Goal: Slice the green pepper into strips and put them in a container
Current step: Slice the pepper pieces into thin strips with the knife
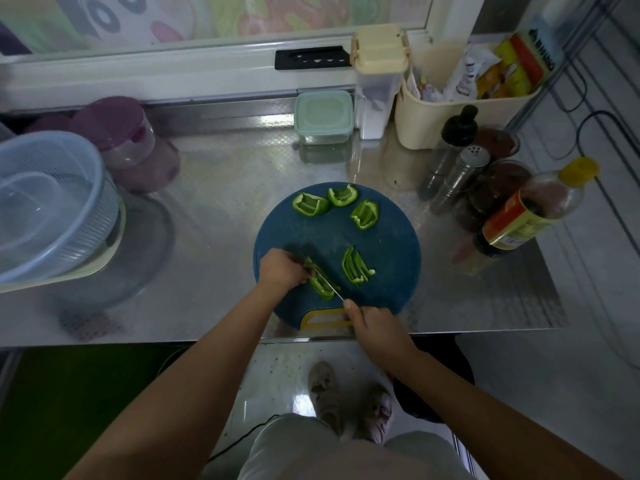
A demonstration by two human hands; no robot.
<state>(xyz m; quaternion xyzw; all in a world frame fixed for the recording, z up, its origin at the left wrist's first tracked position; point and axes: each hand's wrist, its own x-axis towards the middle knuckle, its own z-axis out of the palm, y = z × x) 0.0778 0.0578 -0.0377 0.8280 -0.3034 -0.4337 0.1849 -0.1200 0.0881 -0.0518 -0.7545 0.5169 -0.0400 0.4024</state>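
A round blue cutting board (388, 244) lies on the steel counter. Three green pepper pieces (310, 203) sit along its far edge. A small pile of cut strips (356, 268) lies right of centre. My left hand (282, 268) holds a pepper piece (320, 284) down with curled fingers at the board's near left. My right hand (369, 320) grips a knife handle at the board's near edge. The knife blade (325, 277) lies across that piece. A lidded pale-green container (323, 116) stands at the back of the counter.
A blue colander (45, 206) sits stacked in a bowl at the left, purple containers (117, 133) behind it. Bottles and shakers (460, 168) crowd the right side, with a cream bin (433, 123) of packets behind. The counter's front edge runs just below the board.
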